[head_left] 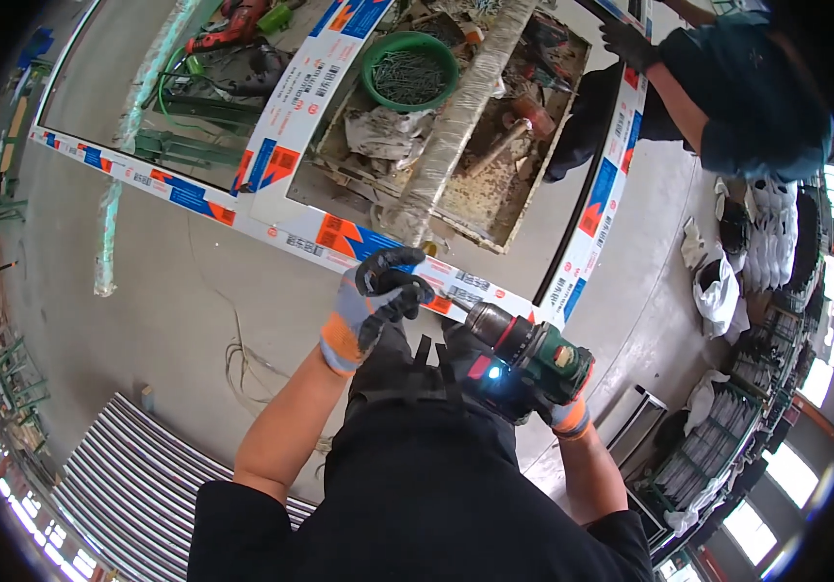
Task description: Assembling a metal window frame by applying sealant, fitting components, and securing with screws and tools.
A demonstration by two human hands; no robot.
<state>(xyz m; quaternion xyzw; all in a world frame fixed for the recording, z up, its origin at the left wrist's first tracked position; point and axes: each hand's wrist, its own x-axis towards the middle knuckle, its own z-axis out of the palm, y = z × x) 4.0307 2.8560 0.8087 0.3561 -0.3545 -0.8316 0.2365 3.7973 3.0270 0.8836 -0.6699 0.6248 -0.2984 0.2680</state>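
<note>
A green and black cordless drill (pixel 545 357) is in my right hand (pixel 562 412), its work light lit and its bit pointing up and left at the near rail of a window frame (pixel 281 238). My gloved left hand (pixel 378 296) is beside that rail, close to the bit's tip. Its black-coated fingers are curled together, and whatever they pinch is hidden. White, blue and orange printed film covers the frame, which rests across a wrapped support bar (pixel 460 121).
Below the frame, a worn metal tray (pixel 494 233) holds a green bowl (pixel 375 70) of screws, rags and tools. A red power tool (pixel 232 27) lies at the far left. At the far right, a co-worker's gloved hand (pixel 627 46) touches the frame. Striped profiles (pixel 145 485) lie on the near-left floor.
</note>
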